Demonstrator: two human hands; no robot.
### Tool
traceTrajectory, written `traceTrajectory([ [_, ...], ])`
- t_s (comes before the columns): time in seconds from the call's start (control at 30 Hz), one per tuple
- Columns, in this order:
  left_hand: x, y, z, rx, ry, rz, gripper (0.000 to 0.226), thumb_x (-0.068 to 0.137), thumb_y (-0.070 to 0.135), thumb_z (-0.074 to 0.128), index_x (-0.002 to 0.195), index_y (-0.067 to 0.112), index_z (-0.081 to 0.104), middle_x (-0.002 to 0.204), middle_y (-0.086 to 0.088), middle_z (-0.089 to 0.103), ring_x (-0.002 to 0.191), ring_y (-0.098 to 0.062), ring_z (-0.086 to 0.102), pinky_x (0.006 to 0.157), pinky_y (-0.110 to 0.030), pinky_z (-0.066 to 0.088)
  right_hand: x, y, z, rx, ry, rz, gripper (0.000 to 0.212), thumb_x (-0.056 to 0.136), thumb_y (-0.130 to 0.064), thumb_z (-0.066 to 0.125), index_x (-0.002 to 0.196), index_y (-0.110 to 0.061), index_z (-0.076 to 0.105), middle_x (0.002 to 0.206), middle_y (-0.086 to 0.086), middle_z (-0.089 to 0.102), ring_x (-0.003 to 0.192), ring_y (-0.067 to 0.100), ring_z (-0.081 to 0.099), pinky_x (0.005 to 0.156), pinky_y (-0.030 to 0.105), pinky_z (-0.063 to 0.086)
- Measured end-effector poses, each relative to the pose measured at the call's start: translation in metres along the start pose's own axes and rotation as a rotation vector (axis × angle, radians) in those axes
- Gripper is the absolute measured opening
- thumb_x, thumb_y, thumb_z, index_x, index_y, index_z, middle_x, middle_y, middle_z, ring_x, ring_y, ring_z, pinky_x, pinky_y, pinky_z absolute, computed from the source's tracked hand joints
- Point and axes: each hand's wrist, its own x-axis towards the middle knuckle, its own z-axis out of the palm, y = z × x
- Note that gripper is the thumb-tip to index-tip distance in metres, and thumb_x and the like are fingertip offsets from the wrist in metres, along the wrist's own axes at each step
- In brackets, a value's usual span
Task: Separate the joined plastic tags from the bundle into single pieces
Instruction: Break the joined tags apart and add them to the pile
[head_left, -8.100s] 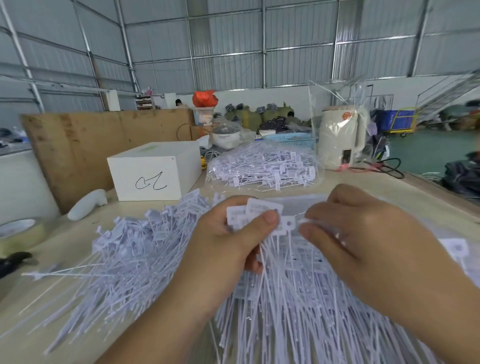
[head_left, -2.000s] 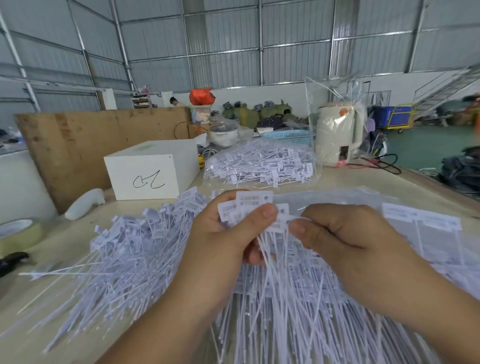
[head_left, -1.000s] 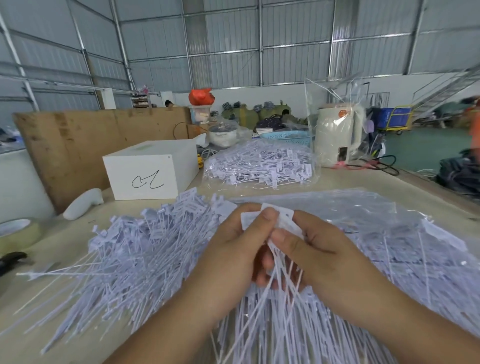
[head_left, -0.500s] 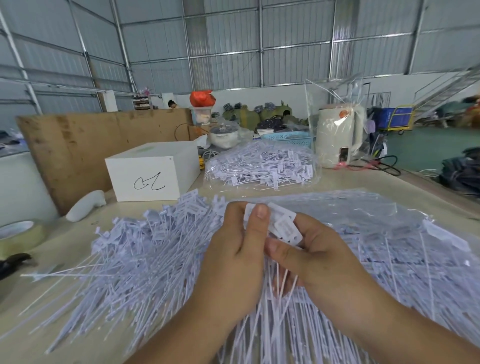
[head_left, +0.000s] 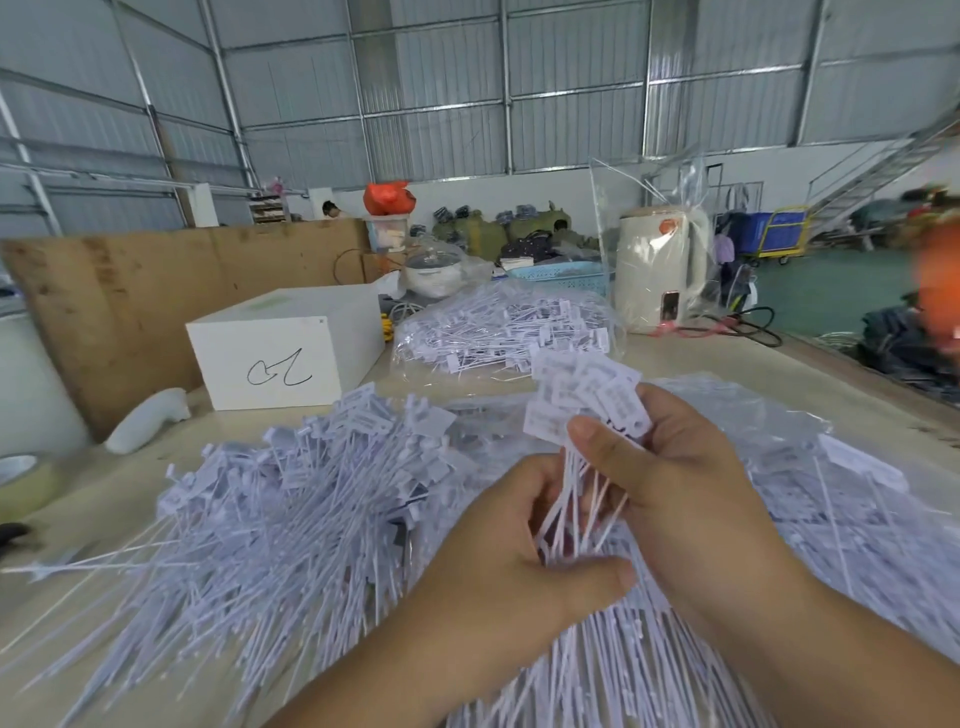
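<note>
A small bundle of joined plastic tags stood nearly upright between a worker's hands above the table, its flat label heads fanned at the top and its thin tails running down and slightly toward the left. The right hand pinched the bundle just under the heads, thumb pressed across the front and fingers curled behind. The left hand sat lower, its thumb and fingers closed around the gathered tails. The bundle's long axis therefore ran from the right hand's pinch down into the left hand's grip, so any parting pull would likely come across that axis, at the head end, where the right hand was the nearer. How many tags remained joined could not be made out.

A large heap of loose tags spread over the table to the left of the hands and reached under the forearms. More tags lay in clear plastic bags to the right. Farther back sat another filled bag, a white box with a handwritten mark, and a cream kettle.
</note>
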Motion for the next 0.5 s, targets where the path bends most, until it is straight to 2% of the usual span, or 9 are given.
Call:
traceTrajectory([
  [0.07, -0.001, 0.001, 0.001, 0.127, 0.039, -0.003, 0.043, 0.069, 0.03, 0.072, 0.11, 0.037, 0.063, 0.106, 0.016, 0.071, 0.101, 0.001, 0.065, 0.091, -0.026, 0.048, 0.001, 0.001, -0.001, -0.015, 0.01, -0.013, 0.019, 0.082, -0.019, 0.069, 0.1, -0.026, 0.073, 0.092, 0.005, 0.076, 0.08, 0.025, 0.072, 0.069, 0.036, 0.054],
  [0.13, -0.002, 0.001, 0.0, 0.267, 0.107, 0.045, 0.037, 0.072, 0.04, 0.066, 0.108, 0.042, 0.059, 0.105, 0.017, 0.067, 0.098, 0.002, 0.062, 0.089, -0.029, 0.049, 0.001, 0.002, -0.001, -0.009, 0.006, -0.014, 0.021, 0.078, -0.024, 0.068, 0.099, -0.027, 0.073, 0.089, 0.004, 0.076, 0.075, 0.021, 0.072, 0.063, 0.029, 0.053],
  [0.2, -0.003, 0.004, 0.0, 0.349, 0.115, 0.074, 0.029, 0.076, 0.045, 0.058, 0.105, 0.041, 0.057, 0.096, 0.01, 0.066, 0.088, -0.006, 0.062, 0.082, -0.04, 0.051, 0.002, 0.003, -0.001, 0.013, 0.002, -0.022, 0.022, 0.078, -0.024, 0.067, 0.099, -0.025, 0.072, 0.087, 0.006, 0.075, 0.072, 0.02, 0.071, 0.061, 0.029, 0.053],
  [0.3, -0.005, 0.004, -0.001, 0.317, 0.111, 0.075, 0.019, 0.084, 0.042, 0.05, 0.101, 0.037, 0.057, 0.073, -0.005, 0.063, 0.064, -0.021, 0.061, 0.067, -0.05, 0.052, 0.001, 0.002, 0.001, 0.001, -0.008, -0.015, 0.025, 0.078, -0.03, 0.069, 0.1, -0.018, 0.069, 0.085, 0.02, 0.07, 0.068, 0.027, 0.066, 0.061, 0.042, 0.054],
  [0.37, -0.005, 0.006, -0.005, 0.354, 0.147, 0.093, 0.015, 0.091, 0.039, 0.05, 0.103, 0.036, 0.058, 0.067, -0.003, 0.061, 0.057, -0.021, 0.057, 0.062, -0.047, 0.05, 0.0, 0.0, 0.003, 0.028, -0.015, 0.019, 0.032, 0.079, -0.038, 0.076, 0.1, -0.015, 0.068, 0.082, 0.021, 0.068, 0.065, 0.024, 0.065, 0.059, 0.036, 0.055],
  [0.43, -0.005, 0.011, -0.013, 0.351, 0.199, 0.082, 0.011, 0.098, 0.035, 0.051, 0.103, 0.035, 0.061, 0.076, -0.001, 0.068, 0.066, -0.023, 0.063, 0.064, -0.044, 0.051, -0.001, -0.002, 0.004, 0.08, -0.005, 0.059, 0.05, 0.072, -0.045, 0.073, 0.108, -0.012, 0.064, 0.081, 0.009, 0.072, 0.067, 0.018, 0.068, 0.058, 0.028, 0.055],
  [0.47, -0.004, 0.013, -0.02, 0.342, 0.248, 0.081, 0.012, 0.099, 0.033, 0.051, 0.1, 0.037, 0.063, 0.079, 0.0, 0.07, 0.07, -0.023, 0.066, 0.066, -0.039, 0.052, -0.002, -0.002, 0.003, 0.067, -0.001, 0.07, 0.056, 0.068, -0.048, 0.068, 0.112, -0.014, 0.061, 0.082, 0.005, 0.073, 0.067, 0.016, 0.067, 0.058, 0.027, 0.056],
  [0.5, -0.004, 0.015, -0.029, 0.348, 0.313, 0.081, 0.015, 0.099, 0.033, 0.052, 0.093, 0.04, 0.063, 0.076, 0.005, 0.071, 0.067, -0.017, 0.066, 0.059, -0.029, 0.05, -0.003, -0.002, 0.003, 0.034, -0.001, 0.079, 0.059, 0.067, -0.051, 0.066, 0.115, -0.019, 0.059, 0.085, 0.003, 0.074, 0.067, 0.014, 0.066, 0.058, 0.027, 0.056],
])
